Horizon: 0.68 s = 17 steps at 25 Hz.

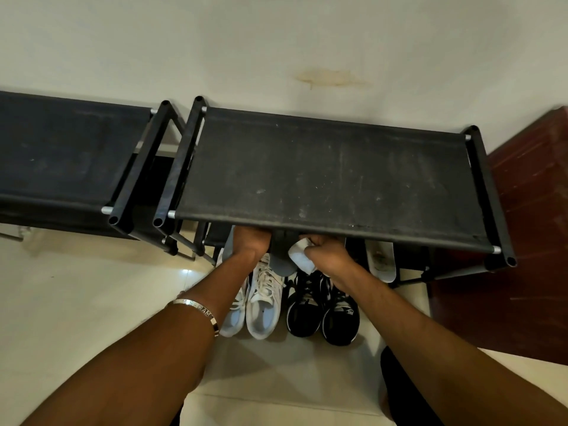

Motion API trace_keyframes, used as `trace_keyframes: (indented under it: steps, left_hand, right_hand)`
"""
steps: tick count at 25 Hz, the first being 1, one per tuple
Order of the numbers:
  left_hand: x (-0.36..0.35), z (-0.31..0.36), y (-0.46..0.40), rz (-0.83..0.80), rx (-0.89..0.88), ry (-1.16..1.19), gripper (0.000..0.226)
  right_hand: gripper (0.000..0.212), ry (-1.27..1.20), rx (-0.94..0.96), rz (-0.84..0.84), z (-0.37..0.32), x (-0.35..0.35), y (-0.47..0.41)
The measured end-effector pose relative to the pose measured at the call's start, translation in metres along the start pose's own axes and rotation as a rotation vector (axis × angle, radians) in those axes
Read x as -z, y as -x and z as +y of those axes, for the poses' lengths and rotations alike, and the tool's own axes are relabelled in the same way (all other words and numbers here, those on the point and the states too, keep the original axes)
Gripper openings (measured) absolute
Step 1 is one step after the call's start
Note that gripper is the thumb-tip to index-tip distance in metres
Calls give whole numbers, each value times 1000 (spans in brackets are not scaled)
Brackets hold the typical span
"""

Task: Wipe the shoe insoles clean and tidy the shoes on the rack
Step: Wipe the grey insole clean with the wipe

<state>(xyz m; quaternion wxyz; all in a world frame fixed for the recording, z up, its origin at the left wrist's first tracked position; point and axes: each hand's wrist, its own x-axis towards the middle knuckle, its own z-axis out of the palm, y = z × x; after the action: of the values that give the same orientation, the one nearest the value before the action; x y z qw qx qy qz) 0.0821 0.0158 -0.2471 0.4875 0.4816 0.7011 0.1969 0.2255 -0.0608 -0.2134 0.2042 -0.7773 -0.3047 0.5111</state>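
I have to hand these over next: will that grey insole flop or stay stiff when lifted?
The grey insole looks thin and flat, so it will probably bend if held by one end. It juts from under the rack's top shelf without visibly drooping, suggesting some stiffness. Likely light: the left hand alone steadies it.

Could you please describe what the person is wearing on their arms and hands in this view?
Both forearms are bare, with no sleeves or gloves showing. The left hand side carries a flat silver metal bangle with engraved lettering on the forearm. The right hand and its forearm wear nothing.
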Motion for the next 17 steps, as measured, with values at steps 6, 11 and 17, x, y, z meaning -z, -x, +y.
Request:
trace_keyframes:
  steps: [6, 11, 17]
  left_hand:
    - [49, -7, 11, 97, 46, -75, 9]
    - [74, -29, 1, 33, 18, -11, 16]
    - [77, -34, -14, -31, 71, 25, 13]
  right_hand:
    - [44, 58, 131, -133, -16, -22, 22]
    - [49, 54, 143, -168, -38, -50, 18]
    - [44, 47, 97, -154, -43, -79, -6]
